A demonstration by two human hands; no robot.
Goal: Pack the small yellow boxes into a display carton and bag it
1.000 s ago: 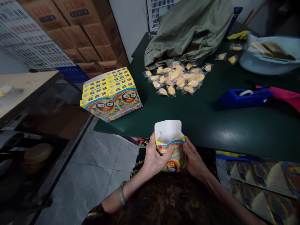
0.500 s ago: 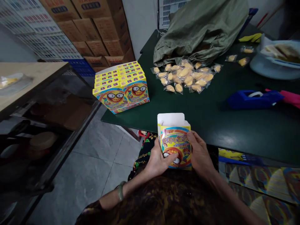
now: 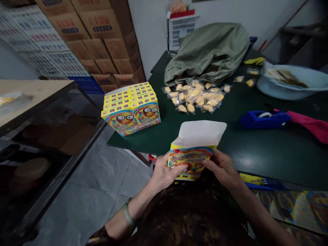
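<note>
A yellow printed carton [image 3: 189, 159] with a raised white flap is held over the near edge of the green table [image 3: 258, 150]. My left hand [image 3: 164, 173] grips its left side, thumb across the printed front. On its right side my right hand [image 3: 222, 168] holds on, thumb on the front near the upper corner. The carton's underside is partly hidden. Several small yellow boxes with cartoon faces stand packed in a display tray [image 3: 139, 124] at the table's left corner. Wrapped yellow pieces [image 3: 196, 95] lie piled beyond the carton.
A green cloth sack [image 3: 207, 51] lies behind the pile. To the right are a blue tape dispenser [image 3: 263, 119], a pink object [image 3: 311, 124] and a light blue basin [image 3: 289, 92]. Flat printed cartons [image 3: 289, 208] sit below the table edge. A wooden-topped table [image 3: 33, 94] stands at left.
The carton now shows a wider white flap, and its printed front looks shorter and tilted. My right hand has shifted outward and down slightly. The view has tipped up a little.
</note>
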